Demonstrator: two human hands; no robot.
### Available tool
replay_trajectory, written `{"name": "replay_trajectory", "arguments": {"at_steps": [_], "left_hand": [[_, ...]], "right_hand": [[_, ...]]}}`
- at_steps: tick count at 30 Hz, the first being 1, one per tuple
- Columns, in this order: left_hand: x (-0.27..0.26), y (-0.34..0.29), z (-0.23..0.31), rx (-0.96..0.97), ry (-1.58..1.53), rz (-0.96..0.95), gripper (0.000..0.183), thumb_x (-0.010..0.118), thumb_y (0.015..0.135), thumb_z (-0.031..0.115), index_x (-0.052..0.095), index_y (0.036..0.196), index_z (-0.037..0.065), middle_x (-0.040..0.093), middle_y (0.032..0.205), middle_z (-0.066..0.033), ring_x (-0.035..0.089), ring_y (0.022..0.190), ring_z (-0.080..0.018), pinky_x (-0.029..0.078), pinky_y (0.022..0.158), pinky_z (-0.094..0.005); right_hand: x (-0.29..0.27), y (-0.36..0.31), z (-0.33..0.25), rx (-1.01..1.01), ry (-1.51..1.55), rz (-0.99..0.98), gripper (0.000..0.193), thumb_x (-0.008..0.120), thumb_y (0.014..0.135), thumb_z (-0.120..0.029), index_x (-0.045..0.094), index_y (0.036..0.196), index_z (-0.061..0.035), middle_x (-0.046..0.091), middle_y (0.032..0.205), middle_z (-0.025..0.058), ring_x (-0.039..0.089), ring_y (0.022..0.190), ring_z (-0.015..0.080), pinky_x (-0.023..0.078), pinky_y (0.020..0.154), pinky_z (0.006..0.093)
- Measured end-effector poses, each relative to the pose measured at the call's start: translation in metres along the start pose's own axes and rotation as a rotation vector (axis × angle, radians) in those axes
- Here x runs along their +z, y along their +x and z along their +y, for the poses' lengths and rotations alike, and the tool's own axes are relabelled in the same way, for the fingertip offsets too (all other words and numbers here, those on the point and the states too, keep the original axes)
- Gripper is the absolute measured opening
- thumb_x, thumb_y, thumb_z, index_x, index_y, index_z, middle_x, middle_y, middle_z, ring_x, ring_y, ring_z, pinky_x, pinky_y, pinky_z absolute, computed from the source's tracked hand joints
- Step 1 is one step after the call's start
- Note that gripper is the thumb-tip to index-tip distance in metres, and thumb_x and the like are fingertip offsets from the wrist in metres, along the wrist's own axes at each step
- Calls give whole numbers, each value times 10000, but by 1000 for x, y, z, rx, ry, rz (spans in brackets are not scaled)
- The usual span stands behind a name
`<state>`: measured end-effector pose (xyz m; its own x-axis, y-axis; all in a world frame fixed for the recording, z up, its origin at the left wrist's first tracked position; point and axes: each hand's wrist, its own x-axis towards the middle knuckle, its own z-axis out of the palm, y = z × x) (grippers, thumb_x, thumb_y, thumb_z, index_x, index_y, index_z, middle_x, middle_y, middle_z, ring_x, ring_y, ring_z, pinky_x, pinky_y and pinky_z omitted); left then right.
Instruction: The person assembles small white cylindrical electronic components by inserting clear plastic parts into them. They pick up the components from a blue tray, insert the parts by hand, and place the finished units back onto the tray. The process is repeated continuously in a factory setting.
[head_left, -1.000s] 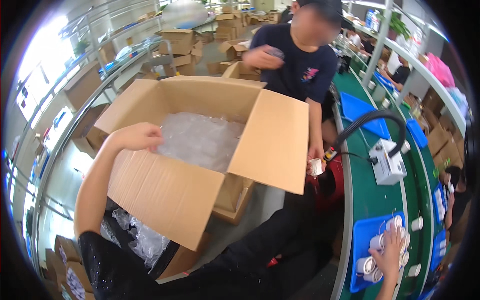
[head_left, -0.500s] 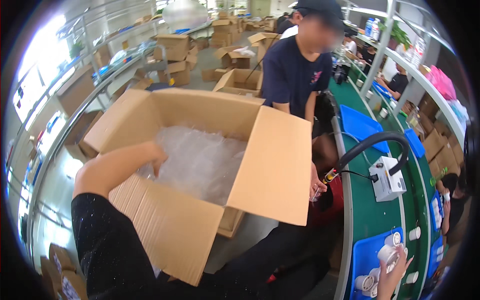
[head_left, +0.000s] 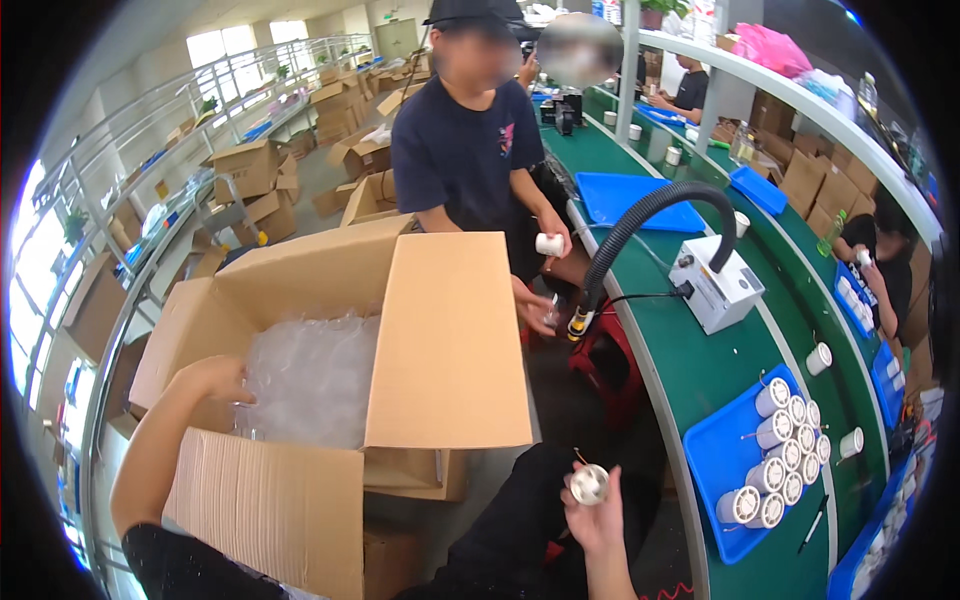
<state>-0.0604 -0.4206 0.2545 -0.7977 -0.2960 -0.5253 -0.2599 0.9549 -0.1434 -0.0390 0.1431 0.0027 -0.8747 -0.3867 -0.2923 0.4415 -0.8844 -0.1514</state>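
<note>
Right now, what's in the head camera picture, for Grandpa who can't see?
The person's right hand holds a white cylinder; the left hand reaches into an open cardboard box of clear plastic. At right, a blue tray of similar cylinders sits on a green bench; a co-worker is ahead.

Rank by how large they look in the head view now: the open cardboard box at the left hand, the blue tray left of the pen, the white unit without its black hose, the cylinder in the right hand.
Largest to smallest:
1. Open cardboard box
2. Blue tray
3. White unit
4. Cylinder in the right hand
</note>
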Motion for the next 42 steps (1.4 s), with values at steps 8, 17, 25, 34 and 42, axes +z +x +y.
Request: {"name": "replay_trajectory", "arguments": {"at_steps": [8, 17, 25, 34, 42], "left_hand": [[32, -177, 76, 190, -686, 706, 538, 748, 739, 183, 528, 1200, 14, 576, 1124, -97, 579, 1049, -187, 472, 910, -336], [160, -279, 175, 492, -1578, -276, 563, 715, 789, 334, 545, 1228, 25, 609, 1139, -156, 612, 979, -261, 503, 821, -386], [264, -215, 236, 588, -2456, -857, 620, 732, 795, 429, 555, 1221, 14, 634, 1106, -183, 637, 935, -294, 517, 729, -389], [289, -91, 304, 159, -2360, -750, 520, 598, 893, 405, 549, 1251, 33, 604, 1156, -178, 591, 992, -287, 493, 808, -392], [315, -58, 320, 167, -2417, -886, 532, 510, 938, 450, 562, 1255, 25, 590, 1212, -213, 581, 1023, -314, 465, 882, -410]], "right_hand": [[-50, 189, -13, 55, 535, 134, 546, 721, 872, -306, 495, 1278, -19, 491, 1340, 152, 470, 1270, 358, 557, 917, 347], [-39, 286, -41, 9, 22, -193, 599, 546, 938, -521, 547, 1233, 0, 627, 1040, 148, 591, 700, 168, 475, 539, 233], [-26, 255, -51, -5, 226, -421, 482, 543, 986, -350, 503, 1337, -23, 568, 1276, 142, 633, 968, 205, 511, 682, 264], [26, 273, -71, -46, -193, -160, 339, 471, 1013, -355, 584, 1180, -82, 667, 948, 53, 622, 718, 140, 474, 577, 223], [-24, 303, -53, 92, -233, -206, 485, 506, 973, -501, 597, 1165, -64, 648, 927, 70, 601, 752, 177, 493, 561, 245]]}}
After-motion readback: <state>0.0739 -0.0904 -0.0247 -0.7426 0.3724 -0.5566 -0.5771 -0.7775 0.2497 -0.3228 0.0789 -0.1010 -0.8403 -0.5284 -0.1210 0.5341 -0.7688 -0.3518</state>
